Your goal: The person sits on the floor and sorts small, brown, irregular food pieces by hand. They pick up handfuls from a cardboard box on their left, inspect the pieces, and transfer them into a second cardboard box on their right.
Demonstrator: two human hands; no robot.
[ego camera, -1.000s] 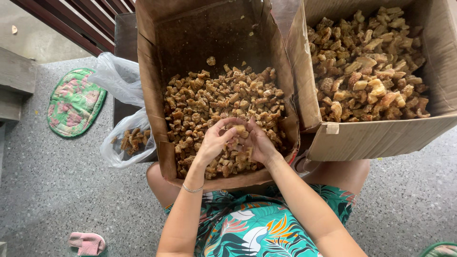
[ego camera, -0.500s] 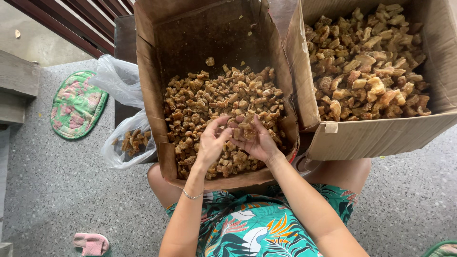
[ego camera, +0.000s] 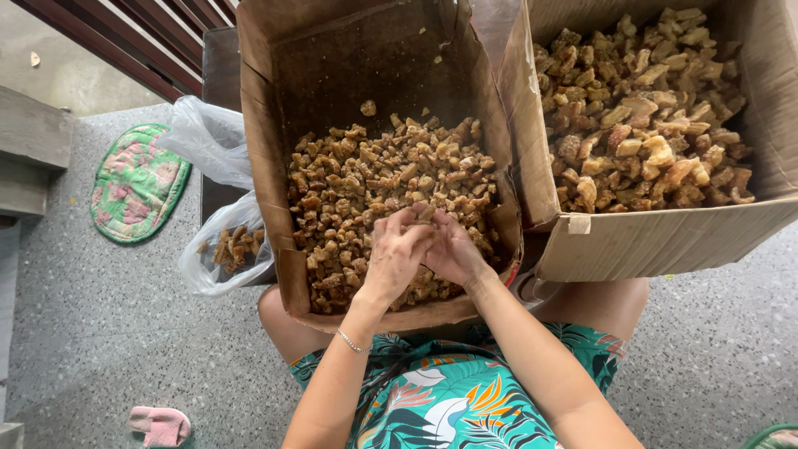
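- Working both hands together over the near half of the middle box (ego camera: 266, 150), left hand (ego camera: 397, 254) at about 9 o'clock of the right hand (ego camera: 453, 249), fingertips meeting over the brown chunks (ego camera: 374, 179).
- Curled fingers on the left hand, bent down onto the heap and toward the other palm, most likely pinching a small piece; hard to tell for sure, since the fingers hide what sits between them.
- Cupped right hand, palm turned leftward, fingers half closed, placed like a backstop so loose bits stay put while being handled.
- Chunks heaped in the lower two thirds of the box, far end at 12 o'clock showing bare dark cardboard, the box tilted toward the lap so the load slides within easy reach.
- Propped on the knees, near edge resting by the leaf-print shorts (ego camera: 432, 399), keeping the heap close under both wrists.
- Thin bracelet (ego camera: 351, 341) on the left wrist.
- Second box (ego camera: 648, 241) at 3 o'clock, touching the first, filled with larger, paler pieces (ego camera: 640, 116), kept apart as a separate lot.
- Clear plastic bag (ego camera: 224, 241) at 9 o'clock, mouth open, holding a few brown bits, near enough for a short reach.
- Floral mat (ego camera: 137, 183) farther out at 9 o'clock, pink slipper (ego camera: 160, 424) at 7 o'clock on the speckled floor (ego camera: 100, 333).
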